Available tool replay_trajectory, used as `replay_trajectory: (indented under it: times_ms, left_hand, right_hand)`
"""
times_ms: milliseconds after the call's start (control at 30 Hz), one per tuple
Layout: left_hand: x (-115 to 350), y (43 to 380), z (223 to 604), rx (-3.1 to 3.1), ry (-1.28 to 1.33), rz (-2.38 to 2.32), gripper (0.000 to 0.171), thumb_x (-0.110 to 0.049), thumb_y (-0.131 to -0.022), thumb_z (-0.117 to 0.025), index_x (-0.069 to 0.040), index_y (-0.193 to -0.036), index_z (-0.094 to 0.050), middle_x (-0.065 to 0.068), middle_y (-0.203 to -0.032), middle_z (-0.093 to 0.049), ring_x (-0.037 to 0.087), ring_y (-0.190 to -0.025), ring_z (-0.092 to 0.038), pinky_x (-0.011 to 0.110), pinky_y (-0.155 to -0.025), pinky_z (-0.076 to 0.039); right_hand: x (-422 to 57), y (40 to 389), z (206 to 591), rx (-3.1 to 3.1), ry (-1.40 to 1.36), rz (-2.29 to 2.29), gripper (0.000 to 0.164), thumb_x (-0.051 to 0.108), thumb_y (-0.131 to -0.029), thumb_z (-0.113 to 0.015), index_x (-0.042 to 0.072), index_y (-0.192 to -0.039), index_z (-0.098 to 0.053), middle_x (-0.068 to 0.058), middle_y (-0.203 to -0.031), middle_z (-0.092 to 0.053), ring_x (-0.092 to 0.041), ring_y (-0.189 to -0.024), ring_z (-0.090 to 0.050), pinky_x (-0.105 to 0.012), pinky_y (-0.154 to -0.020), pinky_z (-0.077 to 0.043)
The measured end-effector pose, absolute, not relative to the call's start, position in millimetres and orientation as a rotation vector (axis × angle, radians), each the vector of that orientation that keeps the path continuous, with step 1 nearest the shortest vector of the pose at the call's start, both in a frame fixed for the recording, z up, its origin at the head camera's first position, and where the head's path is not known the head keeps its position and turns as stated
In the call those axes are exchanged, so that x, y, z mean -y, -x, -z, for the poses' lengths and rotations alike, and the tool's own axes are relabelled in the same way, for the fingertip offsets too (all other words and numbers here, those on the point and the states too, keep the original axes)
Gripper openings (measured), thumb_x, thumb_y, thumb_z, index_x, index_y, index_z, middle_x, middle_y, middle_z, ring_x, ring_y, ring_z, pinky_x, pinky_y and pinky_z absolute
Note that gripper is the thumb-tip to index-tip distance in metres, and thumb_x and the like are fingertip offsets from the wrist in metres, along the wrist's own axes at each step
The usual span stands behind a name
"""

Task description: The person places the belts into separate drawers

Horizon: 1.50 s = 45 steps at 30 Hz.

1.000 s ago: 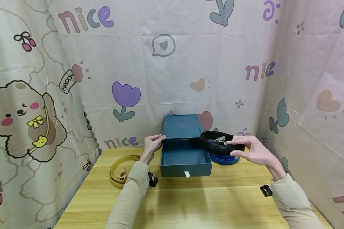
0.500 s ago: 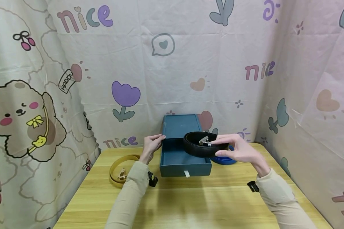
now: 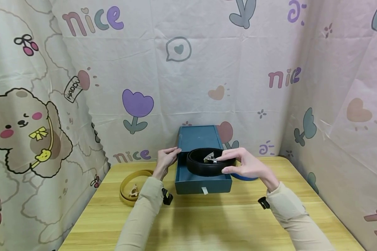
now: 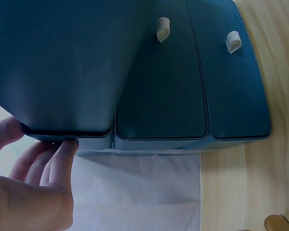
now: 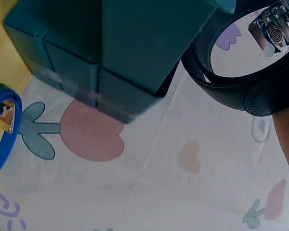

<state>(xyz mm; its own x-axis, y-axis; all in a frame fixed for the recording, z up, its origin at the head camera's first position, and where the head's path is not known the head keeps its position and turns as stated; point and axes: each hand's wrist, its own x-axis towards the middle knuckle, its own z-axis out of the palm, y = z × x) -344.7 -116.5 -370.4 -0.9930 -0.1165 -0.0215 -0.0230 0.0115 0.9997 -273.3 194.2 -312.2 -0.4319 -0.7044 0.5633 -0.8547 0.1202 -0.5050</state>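
My right hand (image 3: 245, 164) pinches a coiled black belt (image 3: 204, 169) at its right side, near the silver buckle (image 3: 209, 158). The belt hangs over the pulled-out top drawer (image 3: 204, 188) of a dark teal drawer box (image 3: 199, 137), hiding much of the drawer's inside. In the right wrist view the black belt (image 5: 231, 98) shows as a ring beside the box, its metal buckle (image 5: 278, 30) inside the loop. At the box's upper left edge, my left hand (image 3: 165, 162) holds on; the left wrist view shows its fingers (image 4: 60, 166) against the side and the thumb over the edge.
Left of the box a coiled yellow belt (image 3: 123, 191) with a gold buckle lies on the wooden table (image 3: 201, 223). A coiled blue belt (image 3: 245, 177) lies to the right, partly hidden. Two lower drawers (image 4: 166, 82) are closed. A printed cloth (image 3: 188, 87) hangs close behind.
My right hand has carried the black belt leftward and slightly down, from beside the box to over the drawer. My left hand and the box have stayed put.
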Motion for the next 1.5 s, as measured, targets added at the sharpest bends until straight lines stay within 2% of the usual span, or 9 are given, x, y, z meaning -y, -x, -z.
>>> replay_trajectory:
  times_ms: [233, 567, 933, 1133, 1500]
  left_hand:
    - [117, 345, 372, 2.183, -0.150, 2.160, 0.042, -0.019, -0.094, -0.070, 0.000, -0.132, -0.066, 0.021, -0.140, -0.062, 0.031, -0.130, -0.060, 0.043, -0.109, -0.050]
    - [116, 343, 370, 2.181, -0.143, 2.153, 0.042, -0.018, -0.094, -0.070, 0.000, -0.132, -0.065, 0.021, -0.139, -0.062, 0.031, -0.131, -0.060, 0.041, -0.107, -0.051]
    - [116, 343, 371, 2.180, -0.141, 2.158, 0.042, -0.019, -0.094, -0.070, 0.000, -0.132, -0.065, 0.021, -0.140, -0.061, 0.032, -0.132, -0.059, 0.041, -0.107, -0.051]
    - [117, 344, 371, 2.179, -0.133, 2.166, 0.042, -0.019, -0.094, -0.071, 0.000, -0.132, -0.065, 0.021, -0.141, -0.061, 0.032, -0.132, -0.058, 0.043, -0.110, -0.049]
    - [117, 344, 371, 2.178, -0.139, 2.158, 0.041, -0.019, -0.094, -0.071, -0.001, -0.131, -0.066, 0.021, -0.139, -0.062, 0.032, -0.130, -0.060, 0.042, -0.108, -0.050]
  right_hand:
    - [-184, 279, 318, 2.241, -1.603, -1.254, 0.033, -0.004, -0.086, -0.073, 0.002, -0.119, -0.073, -0.003, -0.082, -0.062, -0.010, -0.069, -0.050, -0.030, -0.053, -0.039]
    - [-173, 285, 325, 2.307, -1.615, -1.298, 0.032, -0.001, -0.090, -0.070, 0.001, -0.122, -0.072, -0.005, -0.078, -0.058, -0.013, -0.072, -0.050, -0.031, -0.060, -0.041]
    - [-167, 294, 336, 2.345, -1.575, -1.312, 0.031, 0.000, -0.091, -0.069, -0.001, -0.122, -0.072, -0.008, -0.084, -0.064, -0.011, -0.076, -0.052, -0.027, -0.060, -0.039]
    - [-166, 300, 342, 2.346, -1.569, -1.322, 0.030, 0.001, -0.090, -0.070, -0.003, -0.121, -0.072, -0.010, -0.083, -0.063, -0.014, -0.075, -0.050, -0.032, -0.067, -0.041]
    - [-162, 309, 353, 2.436, -1.480, -1.333, 0.031, 0.006, -0.090, -0.074, 0.001, -0.120, -0.074, -0.005, -0.080, -0.062, -0.008, -0.070, -0.048, -0.027, -0.071, -0.044]
